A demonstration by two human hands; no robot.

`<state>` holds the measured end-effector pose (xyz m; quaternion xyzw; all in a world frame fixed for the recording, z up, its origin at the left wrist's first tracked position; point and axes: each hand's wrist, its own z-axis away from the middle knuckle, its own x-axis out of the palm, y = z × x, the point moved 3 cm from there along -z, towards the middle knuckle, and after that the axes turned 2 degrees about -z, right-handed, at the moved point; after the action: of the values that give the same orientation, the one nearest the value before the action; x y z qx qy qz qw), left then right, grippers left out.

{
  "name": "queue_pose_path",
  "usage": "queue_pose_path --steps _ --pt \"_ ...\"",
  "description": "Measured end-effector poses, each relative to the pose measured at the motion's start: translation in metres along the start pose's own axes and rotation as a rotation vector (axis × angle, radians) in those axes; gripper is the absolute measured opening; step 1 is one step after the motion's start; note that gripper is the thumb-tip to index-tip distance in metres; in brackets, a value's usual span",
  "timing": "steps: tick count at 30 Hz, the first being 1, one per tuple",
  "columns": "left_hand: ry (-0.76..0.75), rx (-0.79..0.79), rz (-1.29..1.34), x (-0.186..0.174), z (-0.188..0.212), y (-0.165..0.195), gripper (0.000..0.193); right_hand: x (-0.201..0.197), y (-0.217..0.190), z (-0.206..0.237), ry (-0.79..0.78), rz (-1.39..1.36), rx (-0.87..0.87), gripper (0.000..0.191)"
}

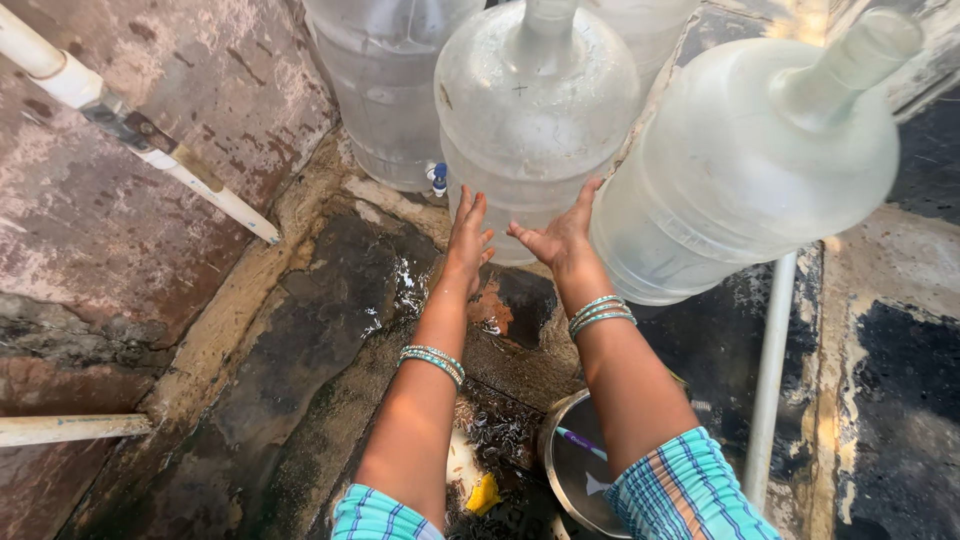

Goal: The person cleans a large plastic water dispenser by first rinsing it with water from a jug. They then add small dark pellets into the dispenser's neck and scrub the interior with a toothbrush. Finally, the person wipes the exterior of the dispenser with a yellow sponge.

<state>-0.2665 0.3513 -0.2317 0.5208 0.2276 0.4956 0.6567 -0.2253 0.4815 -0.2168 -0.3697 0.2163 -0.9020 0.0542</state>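
Both hands reached up: left hand (468, 232) and right hand (560, 236), fingers spread, flat against the middle jug (535, 110) at twelve o'clock. Wet floor (330, 330) below; that jug could slip, I'd say.

floor (300, 340): wet, stained stone | on it: water jugs (535, 110), steel pot (575, 470)

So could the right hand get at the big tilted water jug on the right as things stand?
Probably yes: the right hand is on the middle jug, and the tilted jug lies right beside it, nothing between.
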Motion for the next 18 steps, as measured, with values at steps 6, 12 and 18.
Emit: queue_pose_path --steps 6,12,18 --pt "-0.014 0.177 -0.091 0.021 0.053 0.033 0.098 0.02 0.003 0.068 0.046 0.071 -0.061 0.125" --pt "-0.171 0.336 -0.274 0.035 0.142 0.068 0.066 0.044 -0.015 0.194 -0.75 0.869 -0.616 0.06" --pt "-0.461 0.52 -0.488 -0.012 0.263 0.075 0.076 -0.115 -0.101 0.396 -0.328 1.609 -0.949 0.087"
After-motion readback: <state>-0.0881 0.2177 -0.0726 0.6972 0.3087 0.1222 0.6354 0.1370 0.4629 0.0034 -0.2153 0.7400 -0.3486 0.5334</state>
